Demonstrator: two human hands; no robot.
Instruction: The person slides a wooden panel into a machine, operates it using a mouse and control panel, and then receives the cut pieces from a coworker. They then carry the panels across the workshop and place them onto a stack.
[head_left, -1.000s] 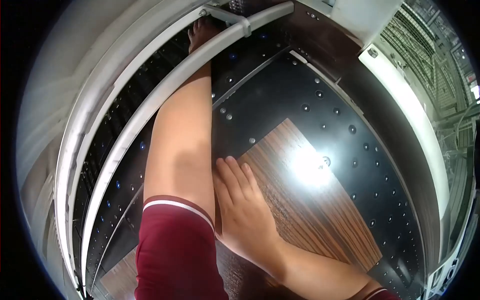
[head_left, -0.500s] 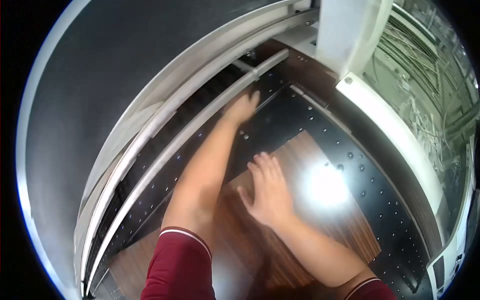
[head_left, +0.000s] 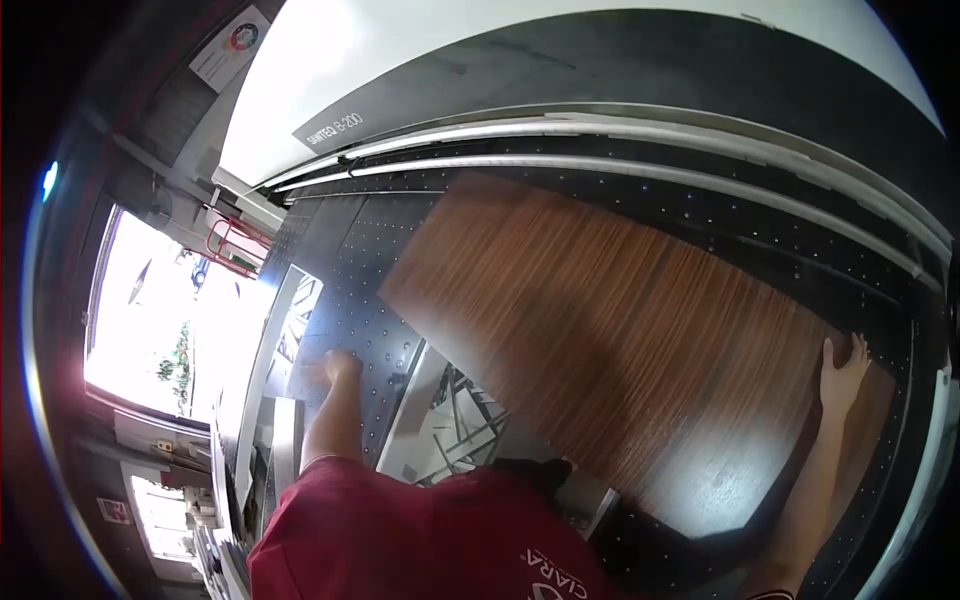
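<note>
A large wood-grain panel [head_left: 620, 320] lies flat on the black perforated machine table [head_left: 370, 260], set at an angle. My right hand [head_left: 842, 372] rests flat on the panel's far right corner, fingers spread. My left hand [head_left: 335, 368] is blurred and presses on the black table surface to the left of the panel, holding nothing. My red shirt [head_left: 420, 540] fills the bottom of the view.
White guide rails [head_left: 620, 165] and a grey machine housing [head_left: 560, 70] run along the far side of the table. A gap in the table [head_left: 450, 420] shows the metal frame below. A bright window [head_left: 150, 320] and red rack [head_left: 235, 250] stand at the left.
The view has swung left and pulled back, so the whole panel shows. My left hand came off the far rail onto the table at the left; my right hand now rests at the panel's right corner.
</note>
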